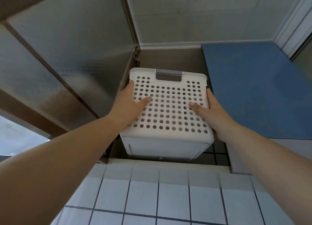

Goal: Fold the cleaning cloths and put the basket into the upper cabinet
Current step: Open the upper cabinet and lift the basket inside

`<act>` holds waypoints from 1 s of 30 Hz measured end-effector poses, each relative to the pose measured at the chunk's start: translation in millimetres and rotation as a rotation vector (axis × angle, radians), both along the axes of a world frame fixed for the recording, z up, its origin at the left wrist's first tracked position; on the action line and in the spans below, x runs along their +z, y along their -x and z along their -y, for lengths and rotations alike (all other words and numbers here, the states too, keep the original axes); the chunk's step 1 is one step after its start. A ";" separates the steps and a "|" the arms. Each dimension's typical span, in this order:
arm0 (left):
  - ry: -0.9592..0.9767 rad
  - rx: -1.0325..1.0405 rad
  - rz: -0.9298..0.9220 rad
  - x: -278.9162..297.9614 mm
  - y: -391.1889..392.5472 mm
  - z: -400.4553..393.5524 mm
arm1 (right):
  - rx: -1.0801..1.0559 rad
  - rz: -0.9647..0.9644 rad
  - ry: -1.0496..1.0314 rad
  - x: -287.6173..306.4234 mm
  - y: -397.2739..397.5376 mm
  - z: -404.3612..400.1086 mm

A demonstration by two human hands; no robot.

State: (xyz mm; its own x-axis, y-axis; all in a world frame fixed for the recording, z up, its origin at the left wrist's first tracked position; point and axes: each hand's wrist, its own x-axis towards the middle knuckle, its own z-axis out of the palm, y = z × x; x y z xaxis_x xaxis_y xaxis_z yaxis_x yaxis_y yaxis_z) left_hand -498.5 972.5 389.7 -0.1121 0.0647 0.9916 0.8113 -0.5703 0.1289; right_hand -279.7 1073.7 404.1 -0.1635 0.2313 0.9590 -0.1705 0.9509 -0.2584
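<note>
Both forearms raised, left hand (130, 105), right hand (212, 110) clasping basket (167, 106) sides

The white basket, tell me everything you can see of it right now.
The white basket looks like hard plastic. The wall facing the camera is perforated with rows of round holes, with a cut-out grip and a grey handle bar at its top edge. Its plain base shows below. It is raised overhead at the open cabinet, gripped at the sides by the left hand and right hand. Contents are hidden.

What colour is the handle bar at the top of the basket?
Grey, on the white perforated basket; the handle bar shows best in the head view.
</note>
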 end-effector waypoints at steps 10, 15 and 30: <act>0.106 0.950 -0.687 -43.6 -0.8 -31.9 | -0.123 -0.044 0.018 -1.0 22.4 -19.7; 0.156 0.918 -0.555 -49.7 11.7 -56.0 | -0.442 0.011 -0.049 -22.9 39.2 -36.1; 0.320 0.780 -0.358 -70.1 31.0 -106.9 | -0.683 0.348 -0.071 -62.3 56.0 -66.6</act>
